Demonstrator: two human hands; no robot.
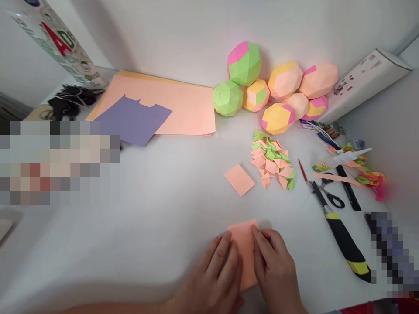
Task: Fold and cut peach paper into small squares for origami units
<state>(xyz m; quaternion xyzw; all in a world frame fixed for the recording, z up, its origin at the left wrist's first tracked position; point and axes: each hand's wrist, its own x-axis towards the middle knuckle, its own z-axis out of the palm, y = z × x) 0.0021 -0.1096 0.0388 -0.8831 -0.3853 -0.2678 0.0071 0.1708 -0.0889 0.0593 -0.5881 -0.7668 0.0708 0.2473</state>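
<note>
A peach paper rectangle (244,244) lies on the table between my two hands. My left hand (214,274) is at its left edge, fingers bent and pressed against the sheet, the tips near the upper left corner. On the opposite edge, my right hand (275,266) pinches the paper near the upper right corner with thumb and forefinger. Part of another peach piece (240,303) shows under my left hand. Just beyond the hands lies a small peach square (239,180). A heap of small folded green and peach paper pieces (271,159) sits to its right.
Several faceted paper balls (281,118) stand against the wall. Large peach sheets (186,109) and a purple sheet (134,120) lie at back left. On the right are a yellow-black cutter (347,244), scissors (334,198), a glue bottle (343,159) and a white box (363,85).
</note>
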